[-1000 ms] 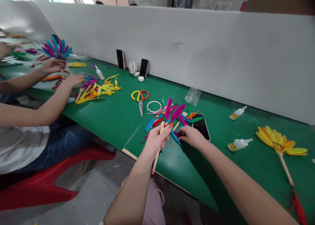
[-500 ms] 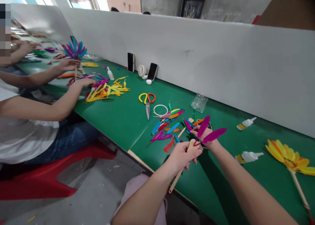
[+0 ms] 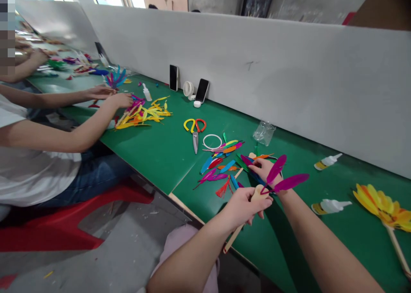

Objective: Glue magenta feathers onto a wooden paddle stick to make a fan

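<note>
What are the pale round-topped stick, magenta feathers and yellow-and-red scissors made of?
Pale round-topped stick: probably bare wood, matte tan.
Magenta feathers: likely dyed plumage, matte, thin-stemmed.
Yellow-and-red scissors: blades apparently metal, grey, shiny; handles perhaps plastic, bright and smooth.

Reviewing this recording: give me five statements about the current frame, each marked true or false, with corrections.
1. The left hand grips a wooden stick with magenta feathers at its head. True.
2. The right hand holds the scissors. False: the scissors lie on the green table.
3. Two white bottles lie on their sides. True.
4. Both scissor handles are yellow. False: one is yellow, the other orange-red.
5. The yellow feathered piece lies left of the scissors. False: it lies at the far right.
</note>
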`<state>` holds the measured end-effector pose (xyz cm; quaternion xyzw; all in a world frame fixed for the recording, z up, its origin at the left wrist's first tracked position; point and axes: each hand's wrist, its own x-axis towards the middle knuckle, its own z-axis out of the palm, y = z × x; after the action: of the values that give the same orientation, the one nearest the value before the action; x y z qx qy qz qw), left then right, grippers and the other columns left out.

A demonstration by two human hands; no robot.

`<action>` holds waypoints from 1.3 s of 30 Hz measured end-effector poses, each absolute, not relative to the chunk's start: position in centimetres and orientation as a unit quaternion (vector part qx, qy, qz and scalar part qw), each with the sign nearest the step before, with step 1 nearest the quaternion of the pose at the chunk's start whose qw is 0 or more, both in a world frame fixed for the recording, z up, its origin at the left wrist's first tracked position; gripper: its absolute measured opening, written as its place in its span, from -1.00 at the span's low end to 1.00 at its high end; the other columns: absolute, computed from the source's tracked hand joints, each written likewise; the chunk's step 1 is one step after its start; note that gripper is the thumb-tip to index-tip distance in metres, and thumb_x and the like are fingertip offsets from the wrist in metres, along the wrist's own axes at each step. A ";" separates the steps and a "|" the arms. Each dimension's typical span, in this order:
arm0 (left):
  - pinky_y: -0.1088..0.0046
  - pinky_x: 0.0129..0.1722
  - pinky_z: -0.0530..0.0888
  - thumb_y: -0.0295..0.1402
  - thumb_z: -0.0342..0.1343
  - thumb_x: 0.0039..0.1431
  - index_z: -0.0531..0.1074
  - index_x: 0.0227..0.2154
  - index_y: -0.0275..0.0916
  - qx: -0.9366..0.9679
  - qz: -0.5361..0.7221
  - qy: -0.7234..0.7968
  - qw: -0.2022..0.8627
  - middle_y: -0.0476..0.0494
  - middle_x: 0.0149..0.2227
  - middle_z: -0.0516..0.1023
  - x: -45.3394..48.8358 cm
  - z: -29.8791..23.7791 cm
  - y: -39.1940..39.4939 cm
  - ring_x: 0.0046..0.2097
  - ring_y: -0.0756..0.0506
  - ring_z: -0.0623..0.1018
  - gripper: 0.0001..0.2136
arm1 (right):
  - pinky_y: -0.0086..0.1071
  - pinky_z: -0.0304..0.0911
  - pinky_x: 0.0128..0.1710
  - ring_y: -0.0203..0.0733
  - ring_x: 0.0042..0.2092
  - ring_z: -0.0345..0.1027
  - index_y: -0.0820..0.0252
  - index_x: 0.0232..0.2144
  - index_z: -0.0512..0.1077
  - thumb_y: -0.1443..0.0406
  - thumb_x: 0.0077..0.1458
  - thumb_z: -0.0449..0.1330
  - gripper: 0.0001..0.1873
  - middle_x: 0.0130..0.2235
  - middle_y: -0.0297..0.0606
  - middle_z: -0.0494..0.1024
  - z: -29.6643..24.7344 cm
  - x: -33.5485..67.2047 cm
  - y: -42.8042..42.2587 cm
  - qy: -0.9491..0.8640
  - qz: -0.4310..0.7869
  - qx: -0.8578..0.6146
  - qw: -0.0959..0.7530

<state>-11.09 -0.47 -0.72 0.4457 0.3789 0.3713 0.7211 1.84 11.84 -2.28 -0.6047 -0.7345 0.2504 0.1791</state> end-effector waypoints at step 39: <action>0.67 -0.83 0.06 -0.15 0.07 -0.01 0.39 -0.28 -0.35 0.509 0.329 0.396 0.690 0.10 -0.65 0.30 -10.0 -2.6 -0.3 -0.77 0.19 0.13 -0.65 | -0.40 0.23 -0.31 -0.25 -0.30 0.34 0.18 -0.51 0.46 0.17 -0.07 0.15 -0.80 -0.31 -0.28 0.46 11.0 5.0 5.6 -0.819 0.324 -0.449 0.152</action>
<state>-9.99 -0.27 -2.58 0.5095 0.3955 0.3290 0.6898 5.01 5.65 10.97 -0.4485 -0.8190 0.3239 0.1522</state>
